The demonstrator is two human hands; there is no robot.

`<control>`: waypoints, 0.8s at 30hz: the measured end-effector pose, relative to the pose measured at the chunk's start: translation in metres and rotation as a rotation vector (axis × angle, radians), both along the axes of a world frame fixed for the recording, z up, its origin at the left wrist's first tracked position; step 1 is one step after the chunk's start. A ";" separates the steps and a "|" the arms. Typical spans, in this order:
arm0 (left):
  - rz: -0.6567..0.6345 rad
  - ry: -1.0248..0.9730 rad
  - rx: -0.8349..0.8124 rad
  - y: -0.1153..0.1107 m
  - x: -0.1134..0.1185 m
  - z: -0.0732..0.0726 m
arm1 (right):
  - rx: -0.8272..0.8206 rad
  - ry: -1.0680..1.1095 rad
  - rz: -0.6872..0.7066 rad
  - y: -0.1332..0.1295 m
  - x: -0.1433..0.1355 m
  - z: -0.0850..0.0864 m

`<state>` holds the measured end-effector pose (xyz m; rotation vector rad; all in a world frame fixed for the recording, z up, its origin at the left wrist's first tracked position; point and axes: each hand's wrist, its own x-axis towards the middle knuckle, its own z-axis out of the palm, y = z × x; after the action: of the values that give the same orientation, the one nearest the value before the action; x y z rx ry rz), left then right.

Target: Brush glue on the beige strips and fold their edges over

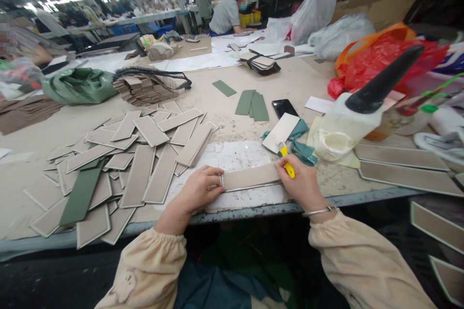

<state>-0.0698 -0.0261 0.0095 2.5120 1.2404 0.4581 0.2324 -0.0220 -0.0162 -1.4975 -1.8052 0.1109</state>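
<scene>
A long beige strip with pale edges [250, 177] lies flat near the table's front edge. My left hand [202, 187] presses its closed fingers on the strip's left end. At the strip's right end, my right hand [299, 179] has its fingers closed round a yellow-handled brush [287, 160] and also touches the strip. The brush's tip is over a beige panel [282, 132] that rests on crumpled teal material [303, 142]. A large heap of beige panels [147, 176] spreads to the left of my left hand, with a dark green piece [82, 192] on top.
A white container with a black spout [339, 125] stands at the right, by red bags [391, 65]. Farther back are green pieces [253, 105], a black phone [284, 108] and a strapped bundle [145, 88]. A person [225, 13] sits across the table.
</scene>
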 end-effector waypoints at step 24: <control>-0.003 -0.017 -0.036 0.001 -0.003 -0.002 | -0.013 -0.011 0.021 0.000 0.003 -0.001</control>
<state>-0.0730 -0.0247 0.0077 2.4743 1.2281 0.4518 0.2349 -0.0223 -0.0176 -1.4917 -1.8327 0.1250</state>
